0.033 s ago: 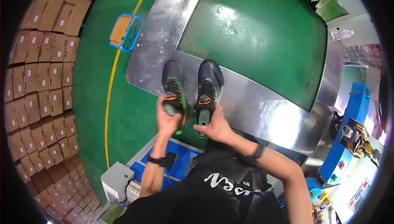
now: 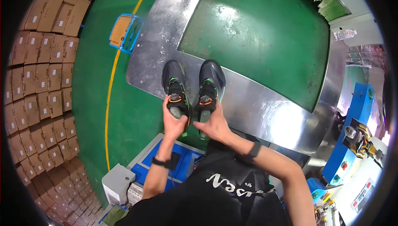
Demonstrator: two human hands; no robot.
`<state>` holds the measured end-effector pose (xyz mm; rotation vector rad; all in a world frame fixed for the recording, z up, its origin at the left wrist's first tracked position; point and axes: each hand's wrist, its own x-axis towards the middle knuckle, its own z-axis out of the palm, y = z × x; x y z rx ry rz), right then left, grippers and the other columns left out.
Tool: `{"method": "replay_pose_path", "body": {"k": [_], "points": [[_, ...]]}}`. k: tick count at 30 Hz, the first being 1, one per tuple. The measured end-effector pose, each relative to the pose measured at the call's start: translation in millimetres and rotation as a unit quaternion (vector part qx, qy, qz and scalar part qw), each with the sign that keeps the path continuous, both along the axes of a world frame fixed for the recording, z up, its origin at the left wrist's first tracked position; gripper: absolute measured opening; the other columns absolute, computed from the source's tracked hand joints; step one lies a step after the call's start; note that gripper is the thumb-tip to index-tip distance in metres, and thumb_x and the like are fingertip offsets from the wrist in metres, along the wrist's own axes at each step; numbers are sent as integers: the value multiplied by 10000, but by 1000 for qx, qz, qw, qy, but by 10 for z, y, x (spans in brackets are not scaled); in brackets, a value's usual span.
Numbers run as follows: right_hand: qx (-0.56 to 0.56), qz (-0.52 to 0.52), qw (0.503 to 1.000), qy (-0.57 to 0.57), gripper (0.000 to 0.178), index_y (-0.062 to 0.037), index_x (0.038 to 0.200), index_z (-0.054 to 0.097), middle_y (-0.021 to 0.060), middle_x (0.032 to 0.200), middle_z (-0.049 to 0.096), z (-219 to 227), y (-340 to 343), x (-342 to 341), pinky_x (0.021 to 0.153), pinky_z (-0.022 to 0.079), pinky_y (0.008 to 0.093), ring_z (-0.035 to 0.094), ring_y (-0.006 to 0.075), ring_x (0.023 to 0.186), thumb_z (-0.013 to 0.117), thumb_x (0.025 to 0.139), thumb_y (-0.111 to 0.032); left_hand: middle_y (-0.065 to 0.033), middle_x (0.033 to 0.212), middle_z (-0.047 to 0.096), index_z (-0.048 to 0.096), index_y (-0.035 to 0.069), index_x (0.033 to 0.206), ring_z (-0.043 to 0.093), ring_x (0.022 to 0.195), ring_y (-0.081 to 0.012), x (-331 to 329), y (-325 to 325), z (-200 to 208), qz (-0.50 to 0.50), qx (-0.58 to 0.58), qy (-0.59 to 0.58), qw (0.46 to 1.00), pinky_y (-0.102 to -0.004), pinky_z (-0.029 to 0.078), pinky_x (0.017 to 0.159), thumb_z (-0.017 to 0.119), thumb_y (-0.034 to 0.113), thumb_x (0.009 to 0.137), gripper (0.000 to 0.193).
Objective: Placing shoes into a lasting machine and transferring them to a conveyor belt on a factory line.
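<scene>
Two black athletic shoes with green and orange trim sit side by side, toes pointing away from me, their front parts on the near metal strip of the work table. My left hand (image 2: 173, 120) is wrapped round the heel of the left shoe (image 2: 173, 76). My right hand (image 2: 213, 123) grips the heel of the right shoe (image 2: 212, 76) from its right side, thumb across the back. Inside each shoe's opening shows a grey-green piece, perhaps a shoe last; my fingers partly cover both. Both heels reach past the table's near edge.
A metal-framed table (image 2: 265, 101) with a green inset spreads ahead and right. Stacked cartons (image 2: 39, 77) line the left side. A blue stool (image 2: 124, 32) stands beyond the table's left edge. Blue machinery (image 2: 348, 135) rises at the right; a grey-white box (image 2: 117, 183) stands at lower left.
The left shoe has straightened slightly and my left hand has shifted a little to the right with its heel. The right thumb has moved slightly left across the right shoe's heel.
</scene>
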<state>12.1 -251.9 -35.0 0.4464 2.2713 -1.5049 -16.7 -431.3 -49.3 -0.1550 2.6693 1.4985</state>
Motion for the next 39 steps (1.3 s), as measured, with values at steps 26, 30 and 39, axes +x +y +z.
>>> {"method": "replay_pose_path", "body": {"k": [26,30,39], "points": [[-34,-677,680,278,645,50,1239,448,175,1016,604,2205,771,1878,834,473,351,579,236,913,670,687,-200,-180,1182,523,343,46,1382,594,980,-311,-801,2749,1728,-647,205,-351,644,-392,529,821,555,109,658,757],[149,-808,499,275,517,25,1121,461,109,938,555,2709,-525,2461,788,461,312,507,156,868,703,700,-155,-177,1221,511,317,53,1403,581,1030,-317,370,3076,2345,-789,134,-462,384,-396,521,864,582,64,606,840],[209,-945,-181,174,829,21,1227,507,72,1126,595,2861,-3773,1190,912,462,322,580,176,1016,825,569,-371,-152,1369,447,264,48,1453,464,1262,-325,2034,1738,2820,-774,-181,-607,9,-433,385,1070,616,-26,540,981]]}}
